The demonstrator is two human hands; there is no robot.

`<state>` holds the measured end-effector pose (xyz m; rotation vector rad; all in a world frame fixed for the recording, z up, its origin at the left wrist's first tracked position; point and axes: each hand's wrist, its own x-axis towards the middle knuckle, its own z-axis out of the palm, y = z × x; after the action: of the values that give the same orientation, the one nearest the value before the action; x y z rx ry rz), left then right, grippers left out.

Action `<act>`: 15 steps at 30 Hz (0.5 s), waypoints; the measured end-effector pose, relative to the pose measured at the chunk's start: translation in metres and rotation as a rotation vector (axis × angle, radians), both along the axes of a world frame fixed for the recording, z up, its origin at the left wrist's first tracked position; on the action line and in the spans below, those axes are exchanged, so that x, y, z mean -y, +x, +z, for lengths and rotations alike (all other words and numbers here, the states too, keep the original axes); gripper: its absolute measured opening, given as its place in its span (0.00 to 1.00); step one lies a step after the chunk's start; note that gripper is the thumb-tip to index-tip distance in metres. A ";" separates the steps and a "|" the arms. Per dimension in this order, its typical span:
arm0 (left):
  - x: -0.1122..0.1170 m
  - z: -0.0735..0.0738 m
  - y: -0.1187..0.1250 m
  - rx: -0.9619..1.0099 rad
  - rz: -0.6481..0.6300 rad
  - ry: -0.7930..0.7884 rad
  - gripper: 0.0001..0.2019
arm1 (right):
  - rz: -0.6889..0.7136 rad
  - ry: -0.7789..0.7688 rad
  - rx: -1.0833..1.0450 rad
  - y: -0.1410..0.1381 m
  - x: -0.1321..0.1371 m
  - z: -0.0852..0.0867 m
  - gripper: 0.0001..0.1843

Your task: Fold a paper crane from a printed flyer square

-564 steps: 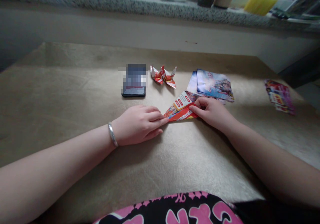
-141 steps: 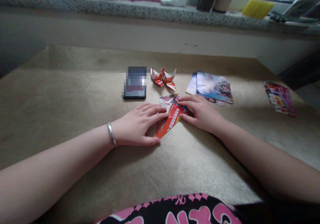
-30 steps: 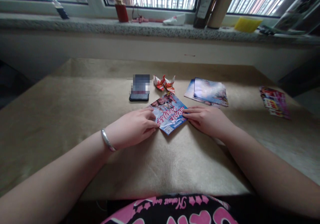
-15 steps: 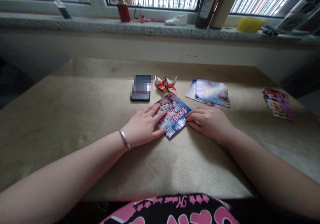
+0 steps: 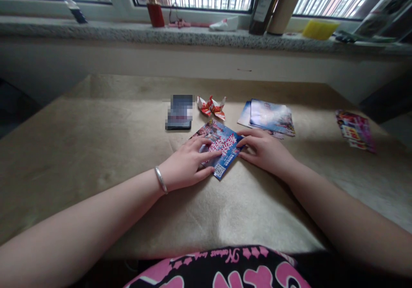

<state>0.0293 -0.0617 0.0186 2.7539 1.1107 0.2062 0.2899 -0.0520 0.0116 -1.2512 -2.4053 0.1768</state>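
A square of glossy printed paper (image 5: 220, 148), blue with red and white lettering and a QR code, lies cornerwise on the table. My left hand (image 5: 189, 161) rests on its left part with the fingers spread. At its right corner, the bent fingers and thumb of my right hand (image 5: 262, 150) hold the edge, partly covering it. Just beyond the paper sits a folded red and white paper figure (image 5: 211, 106). A dark phone-like device (image 5: 179, 113), partly blurred out, lies to its left.
Several blue printed sheets (image 5: 273, 116) are stacked to the right, and colourful printed papers (image 5: 355, 131) lie near the right edge of the table (image 5: 80, 150). On the stone windowsill (image 5: 193, 34) stand a red container (image 5: 155, 13), a dark bottle (image 5: 265, 9) and a yellow object (image 5: 320, 29).
My right fingers have spread a little and shifted up along the paper's right corner. My left fingers have slid slightly across the sheet. The camera view has moved slightly.
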 end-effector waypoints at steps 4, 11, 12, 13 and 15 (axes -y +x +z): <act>0.003 0.001 -0.001 -0.009 -0.023 0.046 0.22 | -0.097 -0.072 -0.122 -0.001 -0.002 -0.006 0.09; 0.011 0.004 0.003 -0.023 0.013 0.094 0.24 | -0.080 -0.105 -0.207 0.000 -0.007 -0.010 0.10; 0.011 0.003 0.003 -0.020 0.014 0.091 0.23 | -0.077 -0.103 -0.208 -0.001 -0.007 -0.010 0.10; 0.011 0.003 0.003 -0.016 0.013 0.088 0.23 | -0.079 -0.101 -0.210 -0.003 -0.007 -0.010 0.10; 0.010 0.001 0.002 -0.007 0.012 0.082 0.24 | -0.091 -0.113 -0.216 -0.006 -0.007 -0.010 0.10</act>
<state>0.0316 -0.0719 0.0196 2.8218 1.1459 0.2489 0.2840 -0.0451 0.0017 -1.3163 -2.1755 0.4042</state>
